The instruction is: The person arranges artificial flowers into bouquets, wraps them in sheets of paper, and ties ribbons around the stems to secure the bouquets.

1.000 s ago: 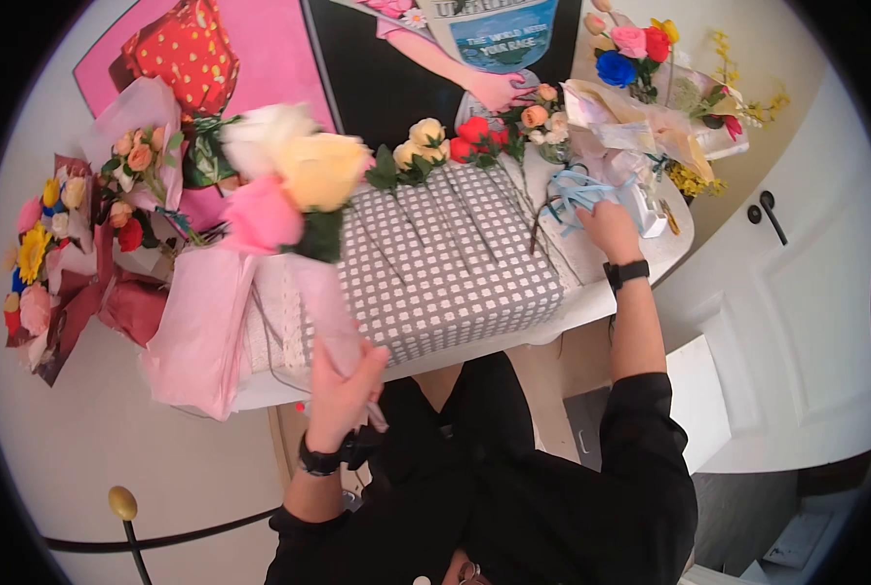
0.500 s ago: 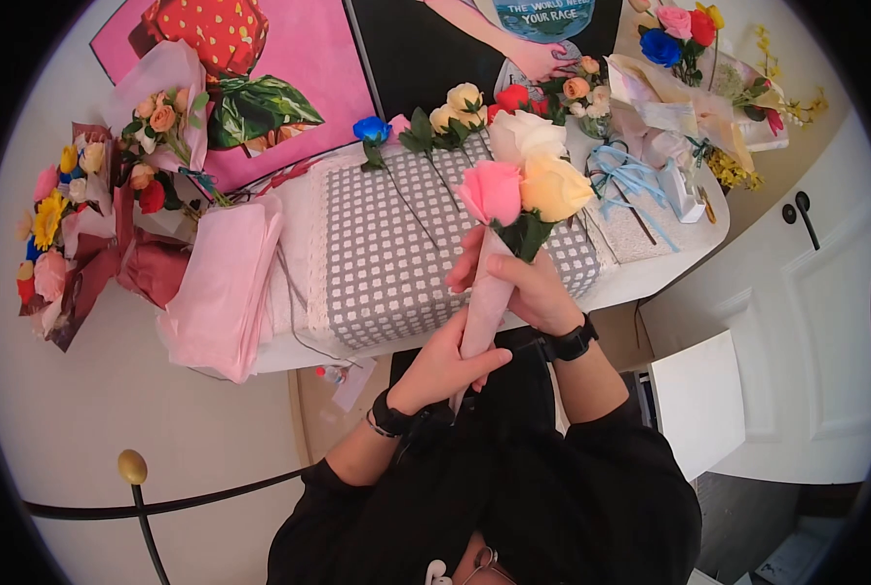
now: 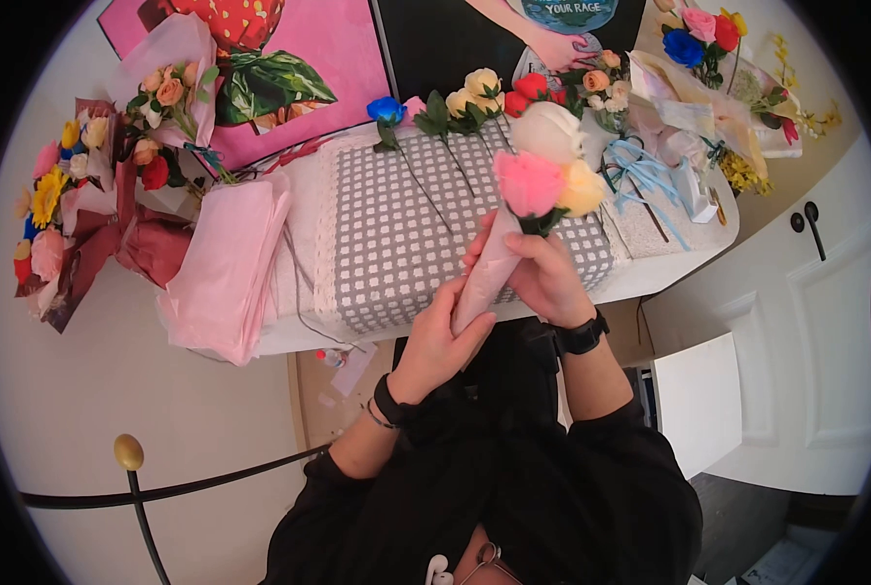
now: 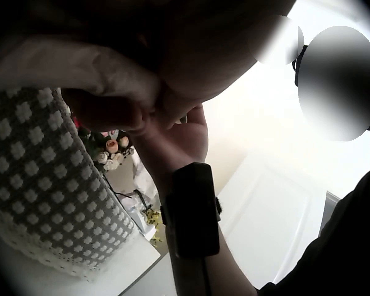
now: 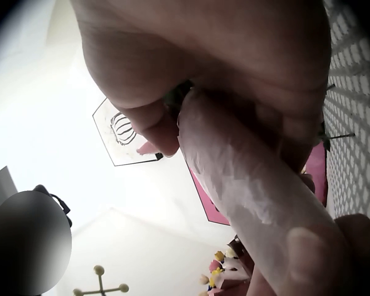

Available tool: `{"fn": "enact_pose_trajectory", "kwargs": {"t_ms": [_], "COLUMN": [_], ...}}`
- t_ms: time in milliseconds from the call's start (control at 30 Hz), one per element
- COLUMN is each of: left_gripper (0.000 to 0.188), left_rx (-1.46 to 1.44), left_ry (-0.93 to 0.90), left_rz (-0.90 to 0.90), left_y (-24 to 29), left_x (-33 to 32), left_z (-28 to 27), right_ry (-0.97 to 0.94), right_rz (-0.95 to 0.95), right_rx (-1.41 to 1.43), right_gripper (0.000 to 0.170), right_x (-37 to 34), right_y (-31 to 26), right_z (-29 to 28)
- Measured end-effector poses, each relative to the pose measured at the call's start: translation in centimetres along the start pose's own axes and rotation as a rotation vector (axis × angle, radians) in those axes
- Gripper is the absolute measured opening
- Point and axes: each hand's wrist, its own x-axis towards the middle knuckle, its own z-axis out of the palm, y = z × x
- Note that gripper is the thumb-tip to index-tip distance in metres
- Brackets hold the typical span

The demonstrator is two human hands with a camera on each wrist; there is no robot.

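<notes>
Both hands hold a small bouquet wrapped in pale pink paper (image 3: 486, 271), tilted up and to the right over the table's front edge. A pink rose (image 3: 530, 183), a white rose (image 3: 548, 133) and a yellow rose (image 3: 582, 189) stand out of its top with green leaves below. My left hand (image 3: 437, 339) grips the lower part of the wrap, thumb along the near side. Just under the blooms, my right hand (image 3: 554, 281) curls round the upper end. The right wrist view shows the rolled paper (image 5: 253, 185) running between the two hands.
A gray-and-white checked cloth (image 3: 387, 234) covers the table, with loose flower stems, including a blue rose (image 3: 386, 110). Folded pink paper (image 3: 226, 273) lies left, beside finished bouquets (image 3: 50, 214). Light blue ribbon (image 3: 645, 175) and a white box (image 3: 694, 195) are at the right.
My right hand has left the blue ribbon and come to the bouquet's neck. The left hand has brought the bouquet rightward to the middle, then shifted higher on the wrap.
</notes>
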Motion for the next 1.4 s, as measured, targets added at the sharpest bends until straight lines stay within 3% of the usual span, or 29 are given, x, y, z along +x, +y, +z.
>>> {"fn": "enact_pose_trajectory", "kwargs": {"t_ms": [133,200,267,333,400,500,667,900,1000,1200,1400], "left_gripper": [0.048,0.050,0.050,0.050,0.049,0.047,0.041,0.036,0.036,0.040,0.031], "left_rx": [0.168,0.441,0.464,0.486,0.461,0.279,0.185,0.070,-0.016,0.069,-0.022], "left_ry": [0.057,0.213,0.193,0.174,0.169,0.086,0.023,-0.117,-0.050,0.074,0.064], "left_rz": [0.153,0.378,0.374,0.364,0.478,0.370,0.382,0.340,0.241,0.301,0.301], "left_y": [0.9,1.1,2.5,3.4,3.6,3.0,2.5,2.3,2.8,2.0,0.8], "left_x": [0.4,0.4,0.5,0.8,1.4,1.5,1.3,1.4,0.9,0.1,0.3], "left_z": [-0.5,-0.7,-1.0,-1.2,-1.1,-0.7,-0.7,-1.0,-0.4,0.5,0.1], "right_ry": [0.038,0.059,0.107,0.079,0.052,0.069,0.000,-0.059,-0.024,0.114,0.189], "right_rz": [-0.087,-0.116,-0.210,-0.188,-0.167,-0.150,-0.069,-0.064,-0.024,-0.140,-0.223], "right_rx": [0.008,0.005,-0.081,-0.082,-0.085,-0.064,0.140,0.187,0.201,0.020,-0.110], "right_gripper": [0.034,0.032,0.031,0.031,0.032,0.032,0.034,0.036,0.034,0.031,0.034], "right_x": [-0.1,-0.2,-0.3,-0.4,-0.6,-0.8,-1.0,-1.0,-1.1,-0.9,-1.2], "right_y": [0.6,0.8,1.0,1.3,1.5,1.6,1.8,2.4,3.0,3.7,3.3], "right_z": [-0.1,0.2,0.8,1.0,1.1,1.2,0.7,0.4,0.7,0.8,1.8]}}
